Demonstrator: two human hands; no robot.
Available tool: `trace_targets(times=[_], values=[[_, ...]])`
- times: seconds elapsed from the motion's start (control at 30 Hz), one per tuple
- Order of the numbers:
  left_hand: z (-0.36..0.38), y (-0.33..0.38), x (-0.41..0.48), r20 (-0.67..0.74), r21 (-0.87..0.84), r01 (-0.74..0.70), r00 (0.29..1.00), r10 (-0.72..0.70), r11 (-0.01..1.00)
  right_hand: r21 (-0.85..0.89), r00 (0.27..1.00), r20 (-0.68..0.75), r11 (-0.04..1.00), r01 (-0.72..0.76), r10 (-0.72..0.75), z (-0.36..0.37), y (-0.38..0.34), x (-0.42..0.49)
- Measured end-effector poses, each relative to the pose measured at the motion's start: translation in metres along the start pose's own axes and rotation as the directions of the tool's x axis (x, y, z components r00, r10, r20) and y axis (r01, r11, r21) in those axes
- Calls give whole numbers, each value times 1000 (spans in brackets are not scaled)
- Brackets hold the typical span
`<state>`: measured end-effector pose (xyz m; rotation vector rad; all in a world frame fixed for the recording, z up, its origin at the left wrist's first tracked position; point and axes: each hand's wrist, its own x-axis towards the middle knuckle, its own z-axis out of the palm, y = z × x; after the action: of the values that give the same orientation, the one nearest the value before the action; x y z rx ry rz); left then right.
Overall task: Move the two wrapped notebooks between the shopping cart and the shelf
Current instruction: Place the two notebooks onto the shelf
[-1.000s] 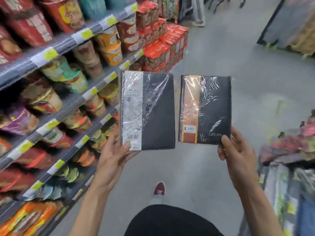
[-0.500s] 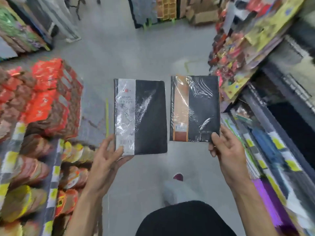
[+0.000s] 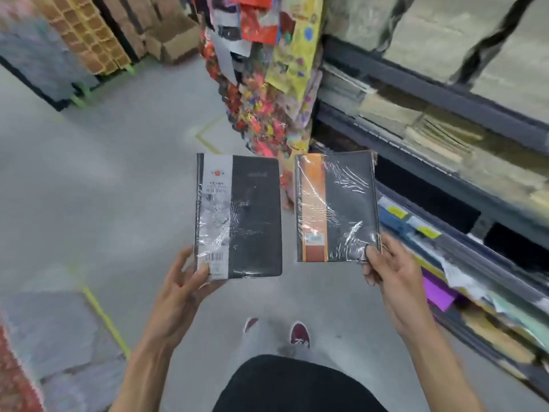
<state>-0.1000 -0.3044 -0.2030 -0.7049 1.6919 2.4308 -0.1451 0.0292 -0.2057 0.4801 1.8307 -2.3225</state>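
Just left of the shelf (image 3: 416,81) we hold both notebooks upright, a slim gap between them, our left hand (image 3: 184,281) pinching the grey-banded notebook (image 3: 252,215) at its lower corner, fingers spread behind, our right hand (image 3: 389,272) pinching the orange-banded notebook (image 3: 347,203) at the corner nearest the shelf, bare floor (image 3: 89,188) farther left

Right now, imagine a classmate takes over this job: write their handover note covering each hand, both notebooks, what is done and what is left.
Left hand grips the white-banded notebook by its bottom left corner.
Right hand pinches the orange-banded notebook by its bottom right corner.
Both are upright, side by side, apart, above the floor; the shelf is on the right.
Done: both in hand.
Left: set them down; no cart in view.
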Motion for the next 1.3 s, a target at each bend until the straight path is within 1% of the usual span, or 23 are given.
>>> trace_targets(times=[0.13,0.2,0.27,0.33,0.47,0.63,0.7,0.8,0.9,1.1,1.3], values=[[10,7,58,96,109,95,990,-105,990,58,977,-210,998,-13,25,-4,8,-1],[16,9,88,132,161,122,981,-144,979,85,949,-313,996,3,24,-2,16,1],[24,11,115,205,205,144,961,-186,968,118,912,-407,993,7,42,0,24,1],[33,13,138,277,253,157,934,-227,955,150,879,-473,988,18,56,2,32,2],[59,7,173,356,301,201,883,-305,932,178,827,-560,982,58,52,-5,49,1],[99,-16,200,405,341,230,839,-364,911,196,779,-621,979,49,85,-33,63,14],[116,-30,208,398,321,253,839,-372,913,226,779,-622,971,79,81,-47,63,25],[145,-54,227,410,340,253,826,-385,906,225,781,-619,972,68,89,-76,71,48],[170,-85,251,436,374,202,823,-364,905,237,771,-628,970,64,103,-102,90,80],[202,-140,296,464,344,187,818,-340,920,251,716,-688,965,82,119,-135,125,139],[214,-188,351,537,292,96,807,-246,951,276,667,-739,945,177,91,-163,163,184]])
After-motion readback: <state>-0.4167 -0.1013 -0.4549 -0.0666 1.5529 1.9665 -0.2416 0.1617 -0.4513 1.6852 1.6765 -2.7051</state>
